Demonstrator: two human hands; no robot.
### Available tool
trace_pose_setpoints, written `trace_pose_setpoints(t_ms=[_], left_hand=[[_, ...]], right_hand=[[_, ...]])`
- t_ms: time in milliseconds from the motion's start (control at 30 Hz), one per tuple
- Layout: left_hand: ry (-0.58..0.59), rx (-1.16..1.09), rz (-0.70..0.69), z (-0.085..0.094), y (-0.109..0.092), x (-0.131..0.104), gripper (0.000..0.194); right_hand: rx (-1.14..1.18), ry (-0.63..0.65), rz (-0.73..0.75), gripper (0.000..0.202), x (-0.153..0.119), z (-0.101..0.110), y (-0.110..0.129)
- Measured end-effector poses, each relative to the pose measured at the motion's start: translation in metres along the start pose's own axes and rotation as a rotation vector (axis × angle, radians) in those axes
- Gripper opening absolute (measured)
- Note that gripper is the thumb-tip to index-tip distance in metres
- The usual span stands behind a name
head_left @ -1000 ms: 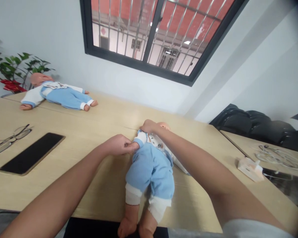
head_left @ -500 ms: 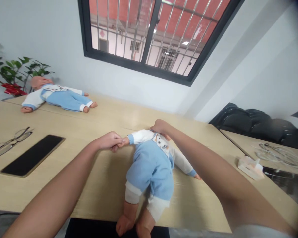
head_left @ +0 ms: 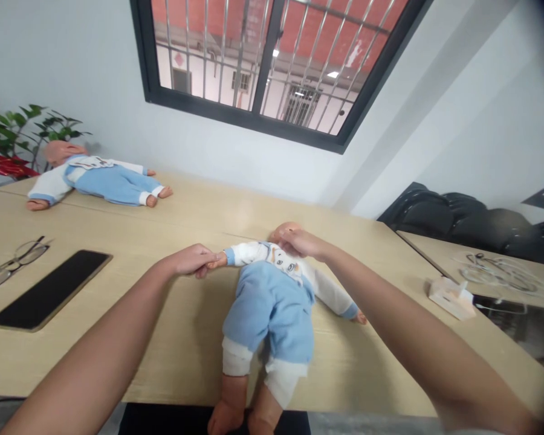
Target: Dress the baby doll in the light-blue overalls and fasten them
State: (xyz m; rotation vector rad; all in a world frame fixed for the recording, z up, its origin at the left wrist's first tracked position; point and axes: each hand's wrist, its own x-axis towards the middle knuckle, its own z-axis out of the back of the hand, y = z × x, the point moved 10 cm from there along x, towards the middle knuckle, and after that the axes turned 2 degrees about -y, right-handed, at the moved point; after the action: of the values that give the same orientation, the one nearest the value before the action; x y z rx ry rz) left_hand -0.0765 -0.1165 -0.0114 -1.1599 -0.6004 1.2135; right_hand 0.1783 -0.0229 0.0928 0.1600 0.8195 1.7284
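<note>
A baby doll (head_left: 272,296) in a white top with an animal face and light blue trousers lies on its back on the wooden table (head_left: 172,362). Its bare feet reach past the near edge. My left hand (head_left: 194,260) is closed round the doll's small hand, with that arm stretched out to the side. At the doll's neck, my right hand (head_left: 301,243) has its fingers pinched at the collar, just below the chin; the fingertips are partly hidden. Behind it shows the doll's head (head_left: 284,229). The doll's other arm lies out on the tabletop, under my right forearm.
A second doll (head_left: 104,181) in like clothes lies at the back left beside a potted plant (head_left: 13,130). Glasses (head_left: 16,263) and a black phone (head_left: 49,290) rest at left. A small white box (head_left: 451,297) and coiled cables (head_left: 498,272) are at right.
My right hand has come down from beside the doll's head to its collar, uncovering the head. My left hand still holds the doll's hand. The view has shifted slightly.
</note>
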Motion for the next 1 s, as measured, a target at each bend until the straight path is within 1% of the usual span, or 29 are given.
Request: trace_pose_setpoints(t_ms=[67, 100, 133, 167, 233, 267, 300, 400, 467, 567, 633, 700, 767, 800, 833, 867, 900, 933, 967, 1000], left_hand=[[0.011, 0.027, -0.006, -0.001, -0.001, 0.000, 0.061], [0.018, 0.041, -0.010, -0.002, -0.002, -0.001, 0.062], [0.024, 0.058, -0.012, -0.003, -0.002, -0.001, 0.063], [0.029, 0.081, -0.012, -0.003, -0.003, -0.001, 0.064], [0.027, 0.136, -0.003, -0.004, -0.005, -0.002, 0.065], [0.020, 0.164, 0.003, -0.003, -0.006, -0.003, 0.064], [0.009, 0.193, 0.008, -0.003, -0.007, -0.005, 0.063], [-0.037, 0.281, 0.018, 0.001, -0.014, -0.009, 0.057], [-0.056, 0.332, 0.018, 0.001, -0.019, -0.011, 0.055], [-0.045, 0.372, 0.025, -0.002, -0.019, -0.013, 0.054], [-0.038, 0.405, 0.035, -0.001, -0.014, -0.013, 0.054], [-0.059, 0.473, 0.047, 0.005, -0.010, -0.013, 0.054], [-0.143, 0.588, 0.074, 0.016, -0.012, -0.013, 0.053], [-0.216, 0.657, 0.087, 0.022, -0.019, -0.013, 0.052], [-0.301, 0.727, 0.088, 0.025, -0.030, -0.013, 0.050], [-0.390, 0.792, 0.070, 0.025, -0.047, -0.012, 0.047], [-0.468, 0.843, 0.028, 0.020, -0.068, -0.011, 0.044], [-0.517, 0.877, -0.048, 0.008, -0.092, -0.007, 0.040], [-0.531, 0.891, -0.143, -0.011, -0.117, -0.002, 0.036], [-0.513, 0.889, -0.238, -0.033, -0.141, 0.005, 0.034]], right_hand=[[-0.059, -0.049, 0.100, 0.055, -0.020, 0.004, -0.008], [-0.086, -0.049, 0.146, 0.057, -0.032, 0.003, -0.015], [-0.090, -0.018, 0.185, 0.055, -0.045, -0.001, -0.022], [-0.075, 0.040, 0.222, 0.053, -0.058, -0.008, -0.030], [-0.003, 0.128, 0.288, 0.047, -0.081, -0.020, -0.044], [0.045, 0.129, 0.308, 0.045, -0.089, -0.023, -0.050], [0.096, 0.096, 0.319, 0.044, -0.093, -0.022, -0.056], [0.270, -0.093, 0.324, 0.043, -0.094, -0.014, -0.075], [0.401, -0.190, 0.315, 0.044, -0.088, -0.012, -0.087], [0.634, -0.255, 0.313, 0.047, -0.082, -0.013, -0.102], [0.732, -0.264, 0.339, 0.048, -0.083, -0.013, -0.108], [0.705, -0.250, 0.375, 0.045, -0.087, -0.013, -0.111], [0.562, -0.281, 0.398, 0.036, -0.092, -0.012, -0.113], [0.463, -0.335, 0.408, 0.029, -0.095, -0.009, -0.114], [0.364, -0.415, 0.415, 0.022, -0.098, -0.004, -0.115], [0.271, -0.508, 0.421, 0.015, -0.102, 0.001, -0.115], [0.193, -0.598, 0.426, 0.009, -0.105, 0.006, -0.114], [0.133, -0.674, 0.428, 0.005, -0.108, 0.009, -0.113], [0.089, -0.736, 0.427, 0.005, -0.110, 0.011, -0.112], [0.054, -0.784, 0.422, 0.007, -0.112, 0.012, -0.112]])
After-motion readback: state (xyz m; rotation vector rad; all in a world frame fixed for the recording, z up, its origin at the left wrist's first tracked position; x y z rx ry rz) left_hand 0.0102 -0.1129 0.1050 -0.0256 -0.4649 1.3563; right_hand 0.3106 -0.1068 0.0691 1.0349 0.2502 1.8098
